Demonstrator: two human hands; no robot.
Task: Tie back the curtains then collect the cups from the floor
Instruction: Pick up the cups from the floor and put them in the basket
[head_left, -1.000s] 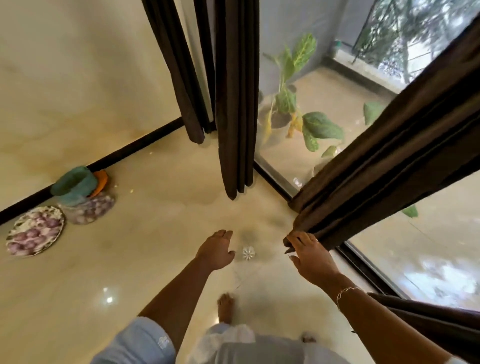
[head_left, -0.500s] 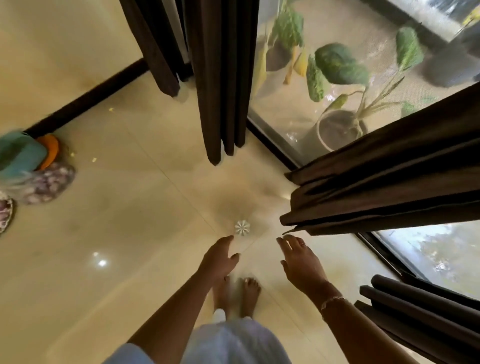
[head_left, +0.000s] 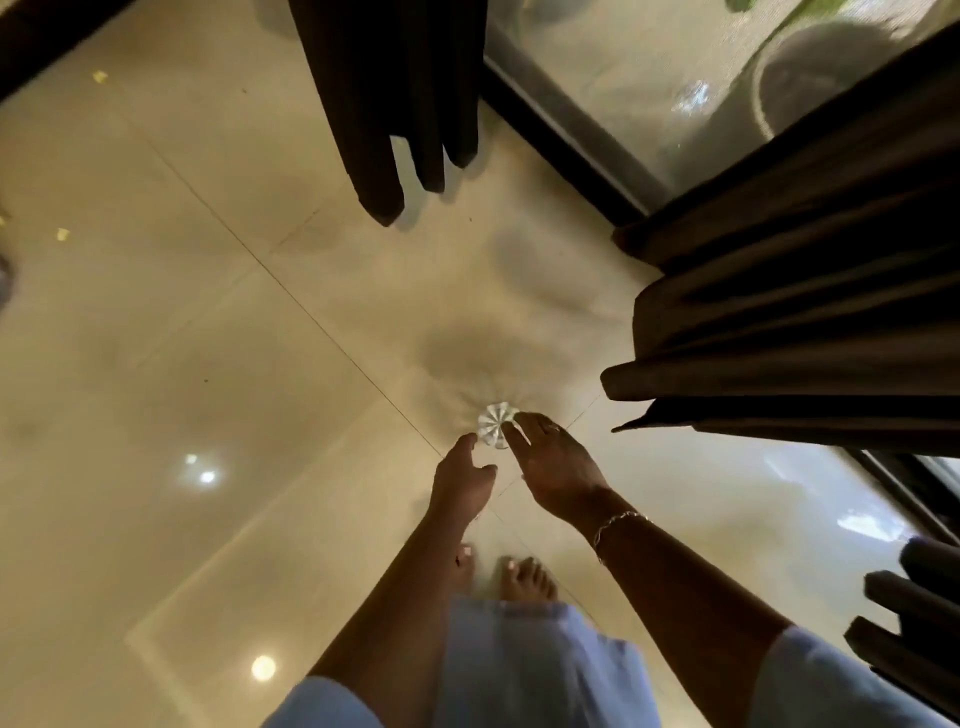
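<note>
Cup-collecting step. My left hand (head_left: 462, 480) and right hand (head_left: 558, 470), fingers released and holding nothing, flank the clear fluted cup (head_left: 496, 430) on the floor (head_left: 260, 364). Next, I judge: pinch its rim gently, lift.

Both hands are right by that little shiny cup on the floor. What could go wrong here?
The cup is small and pale on the glossy floor, and the right hand only reaches its rim with its fingertips, so it might tip or skid away. The left hand is beside it, not holding it, so nothing steadies it. If it is glass and breaks, the bare feet stand close.
</note>
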